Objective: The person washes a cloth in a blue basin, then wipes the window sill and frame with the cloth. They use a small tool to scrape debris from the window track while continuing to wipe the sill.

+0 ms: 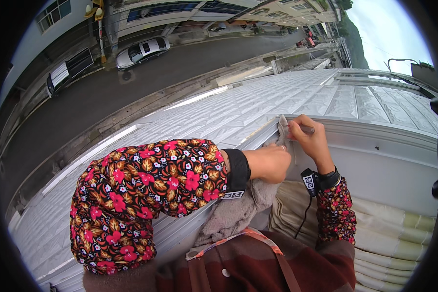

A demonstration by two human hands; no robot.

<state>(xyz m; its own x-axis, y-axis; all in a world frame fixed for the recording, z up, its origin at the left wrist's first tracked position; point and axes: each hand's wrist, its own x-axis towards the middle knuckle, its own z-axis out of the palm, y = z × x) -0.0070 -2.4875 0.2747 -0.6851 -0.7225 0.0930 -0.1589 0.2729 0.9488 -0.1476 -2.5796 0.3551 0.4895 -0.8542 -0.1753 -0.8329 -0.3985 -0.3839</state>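
My left hand (pixel 273 163) is closed on a grey-brown cloth (pixel 233 215), which hangs below it towards my body over the window track. A ring shows on one finger. Just to the right, my right hand (pixel 308 137) grips a thin tool with a dark, rounded handle (pixel 307 129); its kind and tip cannot be made out. A raised fold of the cloth lies beside those fingertips at the corner of the white window frame (pixel 264 133). Patterned floral sleeves cover both forearms, with black straps at the wrists.
Outside the frame is a white tiled wall (pixel 204 116), high above a street (pixel 189 67) with a parked silver car (pixel 142 53) and a small truck (pixel 69 71). Pale curtains (pixel 387 233) hang at the lower right. A black cable (pixel 304 219) runs down from the right wrist.
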